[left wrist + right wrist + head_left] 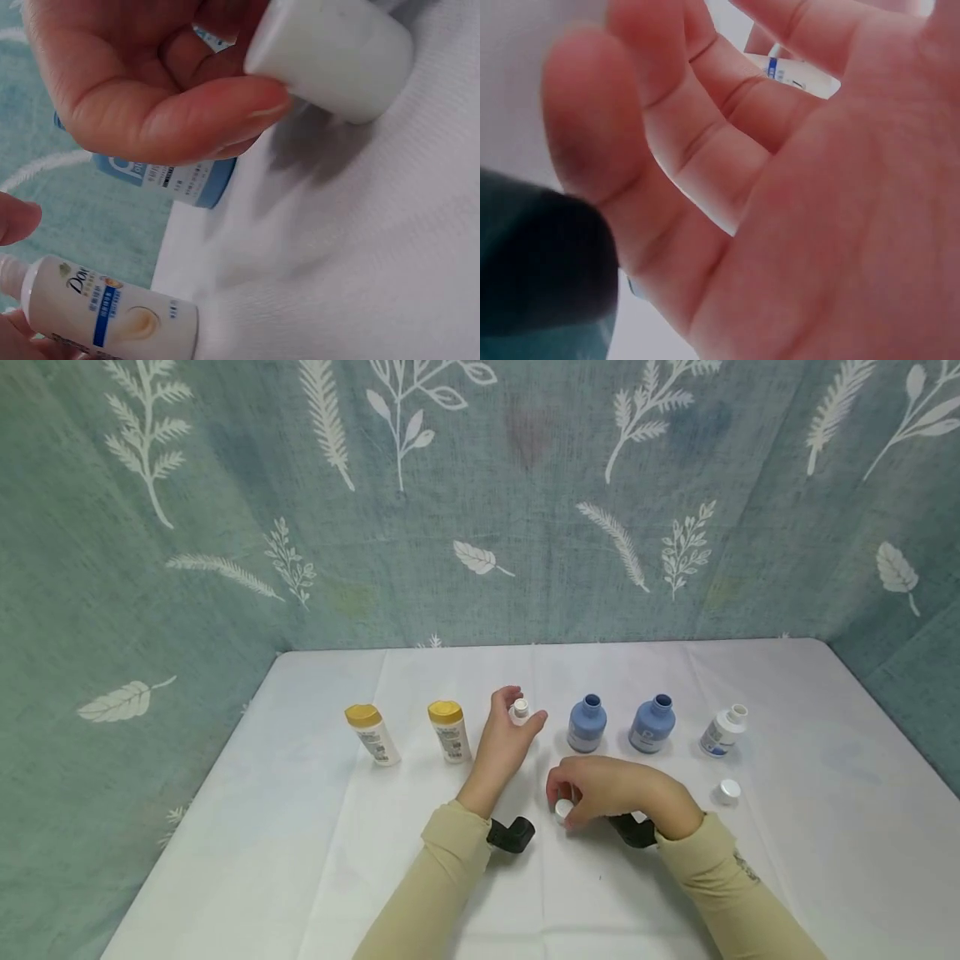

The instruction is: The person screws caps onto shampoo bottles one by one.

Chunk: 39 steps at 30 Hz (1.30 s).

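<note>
In the head view my left hand (504, 737) is around a small white Dove bottle (112, 307) whose narrow neck has no cap on. A gap shows between the left thumb (16, 219) and the neck, while the other fingers lie along its far side. My right hand (611, 789) is lower and to the right, pinching a white cap (564, 811) between thumb and fingertips. Close to the white cloth, that cap looks large in the left wrist view. The right wrist view has the palm (832, 225) and curled fingers, with the cap hidden.
Two white bottles with yellow caps (364, 716) (446, 712) stand left. To the right are two uncapped blue bottles (587, 727) (652, 727) and an uncapped white bottle (723, 732). Another white cap (727, 791) lies before that one. Black wrist devices (512, 835) (633, 831) hang below my wrists.
</note>
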### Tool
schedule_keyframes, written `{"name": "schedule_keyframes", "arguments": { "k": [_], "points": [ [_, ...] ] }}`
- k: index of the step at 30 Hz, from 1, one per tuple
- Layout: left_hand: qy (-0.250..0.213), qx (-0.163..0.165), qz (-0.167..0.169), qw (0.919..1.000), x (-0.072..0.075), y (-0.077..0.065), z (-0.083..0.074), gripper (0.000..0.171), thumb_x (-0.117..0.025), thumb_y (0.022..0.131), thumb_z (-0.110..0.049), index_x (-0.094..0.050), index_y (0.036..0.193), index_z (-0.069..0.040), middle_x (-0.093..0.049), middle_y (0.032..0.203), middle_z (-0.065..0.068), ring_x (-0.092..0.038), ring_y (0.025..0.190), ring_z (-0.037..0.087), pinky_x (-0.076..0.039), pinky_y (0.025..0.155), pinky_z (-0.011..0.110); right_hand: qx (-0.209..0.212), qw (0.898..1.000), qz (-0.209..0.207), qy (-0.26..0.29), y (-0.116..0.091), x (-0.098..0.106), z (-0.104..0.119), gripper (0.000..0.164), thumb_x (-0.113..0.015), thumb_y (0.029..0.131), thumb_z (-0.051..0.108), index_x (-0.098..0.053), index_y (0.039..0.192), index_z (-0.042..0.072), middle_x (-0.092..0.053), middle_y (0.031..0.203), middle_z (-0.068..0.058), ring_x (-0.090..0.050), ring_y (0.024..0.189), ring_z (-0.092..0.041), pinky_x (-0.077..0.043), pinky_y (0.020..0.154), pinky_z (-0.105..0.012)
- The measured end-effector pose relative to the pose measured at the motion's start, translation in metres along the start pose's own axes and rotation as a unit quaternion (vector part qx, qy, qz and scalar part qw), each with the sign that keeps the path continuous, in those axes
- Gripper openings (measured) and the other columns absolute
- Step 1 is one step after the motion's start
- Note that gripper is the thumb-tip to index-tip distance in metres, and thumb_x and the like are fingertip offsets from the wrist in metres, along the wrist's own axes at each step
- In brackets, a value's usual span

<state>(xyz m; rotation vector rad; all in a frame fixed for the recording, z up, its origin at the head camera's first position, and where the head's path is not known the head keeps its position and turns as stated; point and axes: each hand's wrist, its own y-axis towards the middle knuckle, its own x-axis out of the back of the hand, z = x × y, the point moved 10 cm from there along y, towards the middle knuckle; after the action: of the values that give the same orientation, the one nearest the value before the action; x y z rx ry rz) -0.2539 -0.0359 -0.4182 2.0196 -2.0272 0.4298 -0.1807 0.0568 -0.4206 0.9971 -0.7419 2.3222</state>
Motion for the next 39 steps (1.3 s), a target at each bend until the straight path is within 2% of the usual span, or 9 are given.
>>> {"name": "schedule_keyframes", "arguments": {
  "k": [6,11,16,21,27,29,32,35,39],
  "points": [
    [-0.001,0.006,0.016,0.9998,-0.005,0.001,0.008,0.041,-0.059,0.085,-0.026,-0.040,0.119,-0.013,-0.053,0.114,0.005,-0.053,0.098,0.017,-0.043,0.082,0.035,-0.001,1.000,-0.018,0.008,0.002,0.004,-0.003,0.019,-0.070,0.072,0.014,-0.060,0.085,0.024,-0.053,0.077,0.007,-0.049,0.070,-0.008,-0.042,0.064,-0.026],
    [-0.002,-0.023,0.019,0.9996,-0.005,0.003,0.009,0.034,-0.060,0.085,-0.028,-0.047,0.114,-0.015,-0.056,0.110,0.001,-0.053,0.100,0.014,-0.042,0.084,0.034,0.022,0.998,-0.065,0.002,0.002,0.022,-0.002,0.017,-0.063,0.078,0.017,-0.063,0.094,0.021,-0.055,0.081,0.013,-0.051,0.075,-0.006,-0.043,0.067,-0.026],
    [-0.022,-0.028,0.044,0.9984,-0.009,0.005,0.013,0.036,-0.057,0.086,-0.038,-0.049,0.114,-0.018,-0.056,0.110,-0.004,-0.051,0.104,0.010,-0.042,0.086,0.034,0.049,0.989,-0.133,0.052,-0.007,0.046,0.003,0.020,-0.060,0.083,0.015,-0.062,0.102,0.018,-0.057,0.094,0.010,-0.053,0.085,-0.008,-0.047,0.075,-0.028],
    [-0.049,-0.008,0.086,0.9950,-0.014,0.002,0.021,0.035,-0.054,0.087,-0.041,-0.047,0.117,-0.024,-0.054,0.112,-0.009,-0.049,0.105,0.008,-0.041,0.086,0.034,0.071,0.964,-0.231,0.110,-0.014,0.072,0.010,0.022,-0.060,0.084,0.015,-0.062,0.106,0.017,-0.057,0.103,0.008,-0.055,0.094,-0.008,-0.047,0.079,-0.031],
    [-0.056,0.003,0.102,0.9932,-0.016,0.002,0.023,0.031,-0.052,0.089,-0.039,-0.045,0.118,-0.030,-0.051,0.116,-0.009,-0.048,0.106,0.012,-0.039,0.087,0.039,0.090,0.928,-0.323,0.162,-0.008,0.093,0.018,0.023,-0.056,0.088,0.019,-0.061,0.110,0.017,-0.054,0.109,0.009,-0.053,0.100,-0.010,-0.047,0.079,-0.028],
    [-0.061,0.005,0.106,0.9925,-0.016,0.001,0.023,0.032,-0.053,0.088,-0.041,-0.045,0.117,-0.034,-0.050,0.118,-0.011,-0.047,0.108,0.011,-0.039,0.087,0.040,0.081,0.918,-0.348,0.173,-0.005,0.097,0.018,0.024,-0.055,0.088,0.021,-0.061,0.112,0.019,-0.054,0.110,0.010,-0.052,0.101,-0.010,-0.047,0.079,-0.027],
    [-0.064,0.001,0.107,0.9922,-0.017,0.001,0.023,0.031,-0.054,0.086,-0.043,-0.046,0.115,-0.039,-0.050,0.118,-0.015,-0.047,0.107,0.009,-0.040,0.085,0.039,0.060,0.907,-0.379,0.170,-0.004,0.097,0.017,0.027,-0.056,0.088,0.022,-0.059,0.115,0.019,-0.054,0.112,0.009,-0.050,0.102,-0.009,-0.046,0.080,-0.026],
    [-0.072,-0.007,0.111,0.9912,-0.016,0.001,0.023,0.033,-0.055,0.083,-0.048,-0.048,0.114,-0.040,-0.052,0.115,-0.015,-0.048,0.105,0.009,-0.040,0.085,0.038,0.038,0.894,-0.408,0.180,-0.009,0.098,0.020,0.030,-0.057,0.087,0.016,-0.057,0.118,0.015,-0.056,0.113,0.003,-0.052,0.102,-0.013,-0.046,0.080,-0.030],
    [-0.079,0.003,0.121,0.9895,-0.014,0.001,0.025,0.044,-0.056,0.079,-0.055,-0.045,0.118,-0.039,-0.050,0.118,-0.014,-0.047,0.107,0.009,-0.038,0.088,0.038,0.020,0.875,-0.440,0.198,-0.017,0.103,0.028,0.032,-0.059,0.086,0.010,-0.056,0.117,0.008,-0.058,0.111,-0.006,-0.053,0.100,-0.019,-0.045,0.081,-0.036]
  ]
}}
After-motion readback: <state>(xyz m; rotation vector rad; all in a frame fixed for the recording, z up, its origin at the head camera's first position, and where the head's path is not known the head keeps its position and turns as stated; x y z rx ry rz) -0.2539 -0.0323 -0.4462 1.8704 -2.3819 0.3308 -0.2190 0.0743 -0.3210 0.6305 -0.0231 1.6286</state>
